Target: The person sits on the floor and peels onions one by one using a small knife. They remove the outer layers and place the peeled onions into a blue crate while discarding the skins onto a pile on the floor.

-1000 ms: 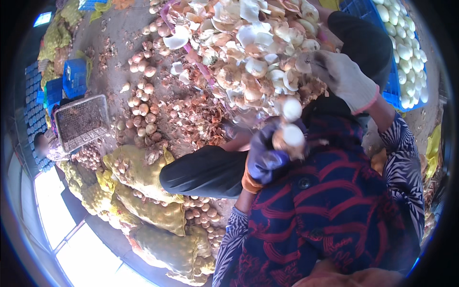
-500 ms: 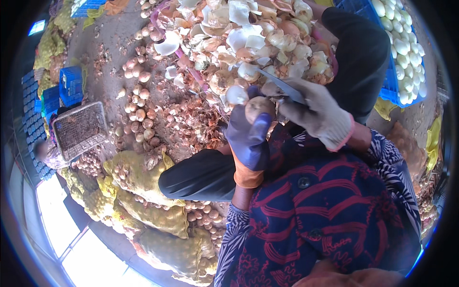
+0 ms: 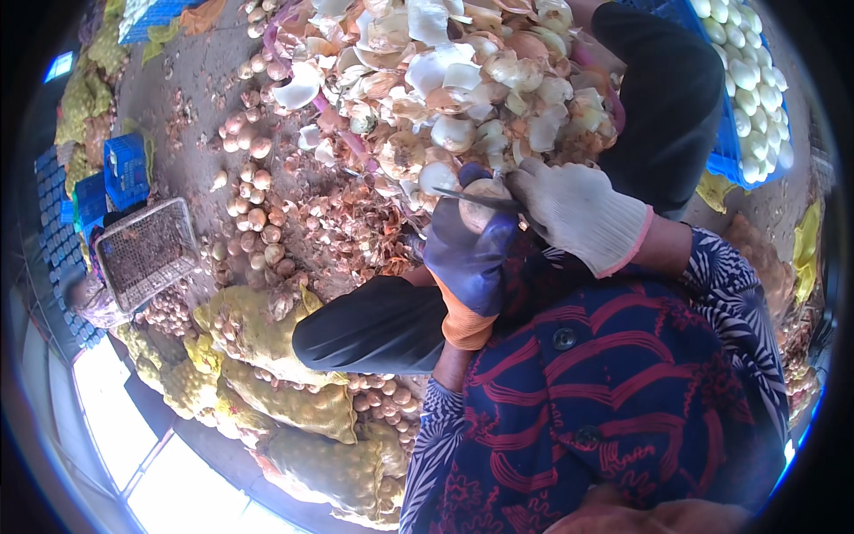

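An onion (image 3: 479, 212) with its skin on sits in my left hand (image 3: 463, 254), which wears a blue-coated glove with an orange cuff; the fingers wrap round it from below. My right hand (image 3: 583, 209), in a whitish knit glove with a grey palm, grips a knife (image 3: 476, 198). The blade lies across the onion, pointing left. Its handle is hidden in my fist. Just beyond the hands is a large heap of onion peels (image 3: 463, 80), with pale peeled onions among them, one of them (image 3: 438, 178) right beside my left fingertips.
At the upper right stands a blue crate (image 3: 734, 147) of peeled white onions. Loose unpeeled onions (image 3: 258, 218) lie on the floor to the left. Yellow mesh sacks (image 3: 289, 396) of onions fill the lower left. Farther left are a grey basket (image 3: 147, 249), blue crates (image 3: 126, 169) and another person (image 3: 96, 301).
My right hand has turned and shifted slightly, bringing the knife from pointing up and left above the onion to lying across it. The left hand still holds the onion in nearly the same place.
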The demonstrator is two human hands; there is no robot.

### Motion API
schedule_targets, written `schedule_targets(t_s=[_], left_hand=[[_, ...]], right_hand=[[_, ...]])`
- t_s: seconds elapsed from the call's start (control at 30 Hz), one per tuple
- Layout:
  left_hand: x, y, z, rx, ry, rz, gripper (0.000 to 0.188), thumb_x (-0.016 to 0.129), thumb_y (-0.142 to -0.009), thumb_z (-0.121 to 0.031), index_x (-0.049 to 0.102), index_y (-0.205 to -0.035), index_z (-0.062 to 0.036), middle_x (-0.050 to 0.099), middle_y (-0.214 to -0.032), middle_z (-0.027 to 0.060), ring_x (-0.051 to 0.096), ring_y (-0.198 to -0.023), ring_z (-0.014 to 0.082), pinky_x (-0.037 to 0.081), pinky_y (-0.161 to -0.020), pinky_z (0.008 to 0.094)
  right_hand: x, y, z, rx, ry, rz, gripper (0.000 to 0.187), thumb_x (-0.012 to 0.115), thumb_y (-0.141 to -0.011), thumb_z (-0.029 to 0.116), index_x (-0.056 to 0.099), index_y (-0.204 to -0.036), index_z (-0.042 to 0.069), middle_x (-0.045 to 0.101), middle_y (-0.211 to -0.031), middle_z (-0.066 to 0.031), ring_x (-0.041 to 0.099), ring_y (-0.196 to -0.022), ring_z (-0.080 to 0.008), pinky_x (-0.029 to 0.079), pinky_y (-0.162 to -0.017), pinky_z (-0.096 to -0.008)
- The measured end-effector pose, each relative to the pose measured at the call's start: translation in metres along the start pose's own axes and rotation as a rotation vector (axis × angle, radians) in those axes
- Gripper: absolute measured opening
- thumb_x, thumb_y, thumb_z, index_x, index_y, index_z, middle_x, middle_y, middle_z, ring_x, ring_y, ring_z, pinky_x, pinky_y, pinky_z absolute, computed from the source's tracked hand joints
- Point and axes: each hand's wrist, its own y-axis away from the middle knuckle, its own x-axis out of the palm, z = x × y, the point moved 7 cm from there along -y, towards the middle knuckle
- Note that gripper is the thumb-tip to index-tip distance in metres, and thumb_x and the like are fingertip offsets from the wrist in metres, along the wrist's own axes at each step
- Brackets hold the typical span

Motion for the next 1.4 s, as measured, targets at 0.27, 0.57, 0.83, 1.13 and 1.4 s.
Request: schedule_targets(t_s=[0.27, 0.57, 0.83, 1.13, 1.4], left_hand=[[0.007, 0.003, -0.015, 0.231, -0.122, -0.084, 0.041, 0.074, -0.086, -0.007, 0.063, -0.124, 0.0058, 0.066, -0.114, 0.0137, 0.065, -0.095, 0.0232, 0.053, -0.085, 0.0340], [0.002, 0.005, 0.006, -0.160, 0.399, 0.000, 0.071, 0.079, -0.088, -0.026, 0.049, -0.144, 0.0051, 0.062, -0.130, 0.0140, 0.065, -0.113, 0.0276, 0.056, -0.095, 0.0393], [-0.008, -0.002, -0.010, 0.031, -0.328, 0.167, 0.063, 0.080, -0.077, 0.000, 0.057, -0.135, 0.0098, 0.068, -0.123, 0.0152, 0.068, -0.106, 0.0196, 0.056, -0.093, 0.0308], [-0.028, 0.018, 0.008, -0.098, -0.075, 0.161, 0.060, 0.086, -0.070, -0.001, 0.063, -0.124, 0.0083, 0.070, -0.120, 0.0156, 0.068, -0.104, 0.0206, 0.055, -0.092, 0.0326], [-0.023, 0.025, 0.000, -0.077, 0.506, 0.008, 0.060, 0.080, -0.081, -0.030, 0.062, -0.124, 0.0078, 0.069, -0.117, 0.0128, 0.068, -0.099, 0.0210, 0.054, -0.090, 0.0339]], right_hand=[[-0.002, 0.001, -0.004, -0.151, 0.014, -0.253, 0.045, 0.065, -0.085, 0.020, 0.058, -0.125, 0.001, 0.067, -0.109, -0.0170, 0.071, -0.084, -0.0345, 0.057, -0.062, -0.0422], [-0.036, -0.011, -0.027, 0.122, -0.318, -0.123, 0.026, 0.061, -0.099, 0.024, 0.062, -0.119, 0.008, 0.066, -0.094, -0.0164, 0.067, -0.090, -0.0369, 0.054, -0.072, -0.0448], [-0.060, 0.018, 0.001, -0.331, 0.060, 0.021, 0.023, 0.067, -0.086, 0.024, 0.065, -0.107, 0.014, 0.067, -0.087, -0.0072, 0.069, -0.078, -0.0327, 0.055, -0.064, -0.0425], [-0.052, 0.012, 0.009, -0.309, -0.074, 0.338, 0.018, 0.067, -0.088, 0.022, 0.066, -0.099, 0.008, 0.068, -0.078, -0.0142, 0.069, -0.076, -0.0366, 0.054, -0.062, -0.0456], [-0.022, 0.055, -0.071, -0.002, 0.052, 0.302, 0.021, 0.061, -0.099, 0.028, 0.067, -0.100, 0.009, 0.067, -0.081, -0.0143, 0.068, -0.077, -0.0359, 0.052, -0.064, -0.0457]])
